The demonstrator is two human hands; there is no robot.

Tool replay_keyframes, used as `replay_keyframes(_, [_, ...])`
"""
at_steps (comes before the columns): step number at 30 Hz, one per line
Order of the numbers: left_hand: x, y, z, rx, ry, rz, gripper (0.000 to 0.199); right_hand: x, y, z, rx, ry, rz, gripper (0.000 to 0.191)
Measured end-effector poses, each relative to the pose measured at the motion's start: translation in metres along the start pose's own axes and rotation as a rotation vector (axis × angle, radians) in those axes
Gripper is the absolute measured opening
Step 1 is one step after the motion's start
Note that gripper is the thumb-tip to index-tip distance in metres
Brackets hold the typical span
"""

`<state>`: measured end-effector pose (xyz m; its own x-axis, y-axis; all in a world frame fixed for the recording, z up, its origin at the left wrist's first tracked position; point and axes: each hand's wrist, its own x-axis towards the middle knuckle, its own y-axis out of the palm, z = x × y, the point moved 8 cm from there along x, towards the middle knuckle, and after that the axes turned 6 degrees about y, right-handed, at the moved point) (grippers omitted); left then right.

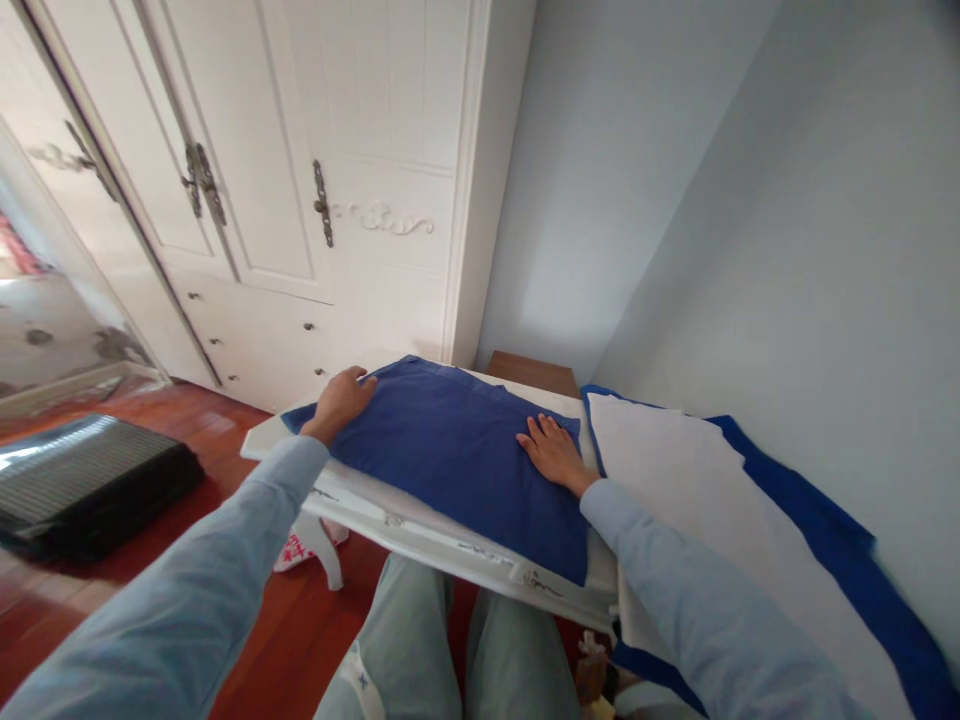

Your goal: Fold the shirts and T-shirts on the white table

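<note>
Here we see the cloth (457,470) spread across the desk (427,535), its far edge slightly uneven. At its right end, we note the right hand (555,452) lying palm down, fingers spread and grasping nothing. At its left end rests the left hand (345,402), fingers slightly bent; we cannot tell whether it pinches the cloth. To the right we find a white sheet (720,520), bordered by blue; to the left, a suitcase (97,490) on the floor (259,610).
</note>
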<state>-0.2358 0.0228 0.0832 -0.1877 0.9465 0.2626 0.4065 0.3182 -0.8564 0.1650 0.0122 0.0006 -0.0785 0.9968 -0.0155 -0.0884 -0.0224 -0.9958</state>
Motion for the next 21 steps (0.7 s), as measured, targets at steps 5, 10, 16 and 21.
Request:
replay_keyframes(5, [-0.089, -0.002, -0.018, -0.4, -0.086, -0.232, 0.055, -0.018, -0.011, 0.014, -0.052, 0.041, -0.062, 0.068])
replay_keyframes(10, [-0.212, 0.046, -0.026, -0.955, -0.313, -0.415, 0.045, -0.051, -0.035, 0.038, -0.154, 0.13, -0.086, 0.061])
replay_keyframes(16, [-0.297, 0.102, -0.053, -1.473, -0.711, -0.008, 0.046, -0.089, -0.048, 0.082, -0.215, -0.05, 0.075, 0.058])
replay_keyframes(21, [-0.304, 0.077, -0.052, -1.634, -0.803, 0.189, 0.044, -0.108, -0.065, 0.087, -0.029, -0.101, 0.238, 0.063])
